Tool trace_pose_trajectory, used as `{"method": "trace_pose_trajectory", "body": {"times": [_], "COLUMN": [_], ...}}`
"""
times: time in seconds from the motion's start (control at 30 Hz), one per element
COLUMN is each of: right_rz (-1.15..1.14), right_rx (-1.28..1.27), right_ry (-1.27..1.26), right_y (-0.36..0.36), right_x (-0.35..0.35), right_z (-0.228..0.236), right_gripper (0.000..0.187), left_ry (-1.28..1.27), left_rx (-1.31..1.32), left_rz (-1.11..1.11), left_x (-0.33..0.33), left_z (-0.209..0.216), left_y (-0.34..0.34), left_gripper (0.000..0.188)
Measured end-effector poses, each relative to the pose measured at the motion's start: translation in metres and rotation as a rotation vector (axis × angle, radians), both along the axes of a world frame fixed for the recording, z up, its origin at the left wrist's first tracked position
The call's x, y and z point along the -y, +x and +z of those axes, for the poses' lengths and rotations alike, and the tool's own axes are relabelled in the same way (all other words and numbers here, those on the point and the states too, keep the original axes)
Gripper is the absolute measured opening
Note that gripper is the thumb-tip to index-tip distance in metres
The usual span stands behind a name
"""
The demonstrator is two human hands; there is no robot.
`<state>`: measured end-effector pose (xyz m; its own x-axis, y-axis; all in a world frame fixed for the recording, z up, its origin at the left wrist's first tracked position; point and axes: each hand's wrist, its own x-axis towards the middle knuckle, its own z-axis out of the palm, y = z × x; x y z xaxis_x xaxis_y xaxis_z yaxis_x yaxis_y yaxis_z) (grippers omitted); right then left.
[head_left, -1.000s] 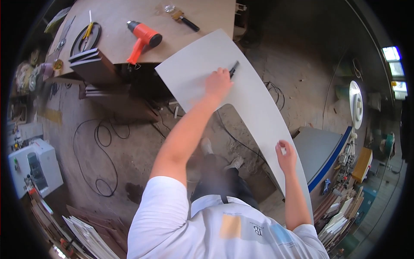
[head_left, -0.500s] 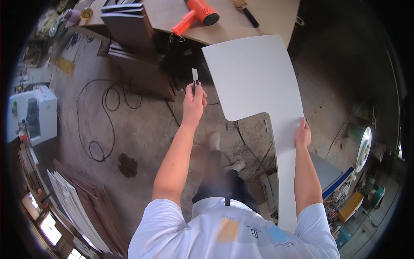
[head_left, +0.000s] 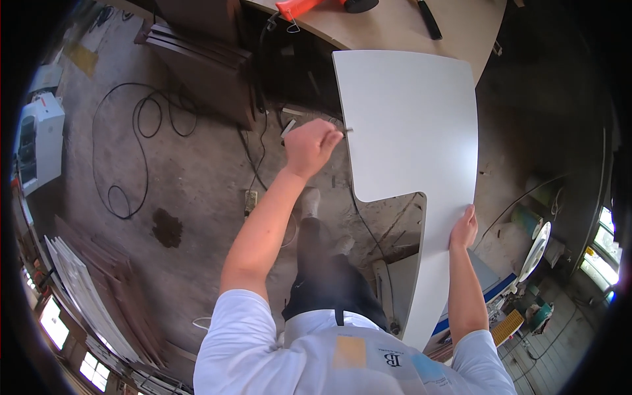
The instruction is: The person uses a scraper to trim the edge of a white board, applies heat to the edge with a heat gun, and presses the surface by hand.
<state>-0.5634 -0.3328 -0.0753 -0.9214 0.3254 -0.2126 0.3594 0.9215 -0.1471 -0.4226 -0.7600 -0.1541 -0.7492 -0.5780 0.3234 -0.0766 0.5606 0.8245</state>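
Note:
A large white L-shaped panel stretches from the workbench edge toward my right side, its broad part far and its narrow part near. My right hand grips the narrow part at its right edge. Closed fingers of my left hand hold a utility knife, mostly hidden by the hand. A small end of it pokes out at the panel's left edge; whether it touches the edge I cannot tell.
Beyond the panel is a workbench with an orange heat gun and a black-handled tool. Brown boards stand left of it. A black cable loops on the floor. More boards lean at lower left.
My left hand has turned and moved right with the utility knife, up to the panel's left edge. The panel's broad part appears farther right; my right hand sits a little lower in view.

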Motion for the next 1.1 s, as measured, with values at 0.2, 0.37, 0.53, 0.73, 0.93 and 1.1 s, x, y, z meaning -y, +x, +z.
{"method": "trace_pose_trajectory", "body": {"times": [0.2, 0.37, 0.53, 0.73, 0.93, 1.1], "right_rz": [-0.026, -0.004, 0.005, -0.04, -0.022, -0.072], "right_rx": [-0.083, -0.074, -0.074, -0.032, -0.016, -0.025], "right_ry": [-0.026, 0.0, -0.001, 0.006, -0.04, -0.061], "right_y": [0.005, 0.003, 0.001, 0.0, 0.006, -0.001], "right_x": [-0.004, -0.005, -0.011, -0.006, 0.002, -0.001], "right_z": [-0.001, -0.005, -0.008, -0.004, -0.006, 0.0], "right_gripper": [0.066, 0.064, 0.064, 0.069, 0.067, 0.06], "left_ry": [-0.325, -0.463, -0.281, -0.44, -0.54, -0.012], "left_rx": [-0.068, -0.012, 0.209, 0.014, 0.184, 0.481], "left_rz": [0.018, 0.059, 0.137, -0.253, 0.042, 0.257], "left_x": [0.057, 0.129, 0.132, 0.062, 0.136, 0.088], "left_z": [-0.001, -0.002, 0.008, 0.024, 0.028, 0.031], "left_y": [-0.053, -0.106, -0.1, -0.029, -0.097, -0.085], "left_gripper": [0.027, 0.035, 0.039, 0.031, 0.039, 0.039]}}
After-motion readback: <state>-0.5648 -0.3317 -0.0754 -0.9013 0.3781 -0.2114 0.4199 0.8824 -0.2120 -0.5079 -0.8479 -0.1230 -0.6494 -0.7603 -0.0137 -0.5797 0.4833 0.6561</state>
